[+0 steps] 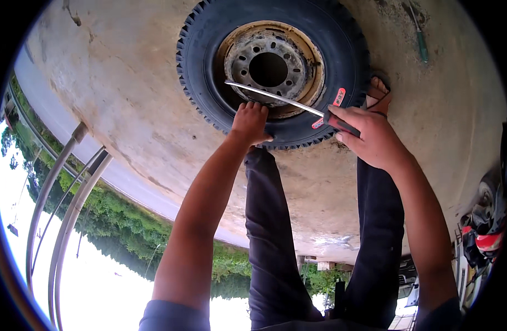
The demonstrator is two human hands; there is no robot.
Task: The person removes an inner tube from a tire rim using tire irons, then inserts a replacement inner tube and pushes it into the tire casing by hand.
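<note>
A black tire with chunky tread lies flat on the ground, around a rusty steel wheel rim with a round centre hole. My left hand grips the tire's near sidewall, its fingers curled over the inner edge beside the rim. In my right hand is the red-and-black handle of a long screwdriver. Its metal shaft slants to the left across the near part of the wheel, with the tip above the tire's inner edge. Whether the shaft touches the rim, I cannot tell.
A second screwdriver with a green handle lies on the concrete floor at the far right. My sandalled right foot stands beside the tire. Metal poles rise at the left, and assorted items crowd the right edge.
</note>
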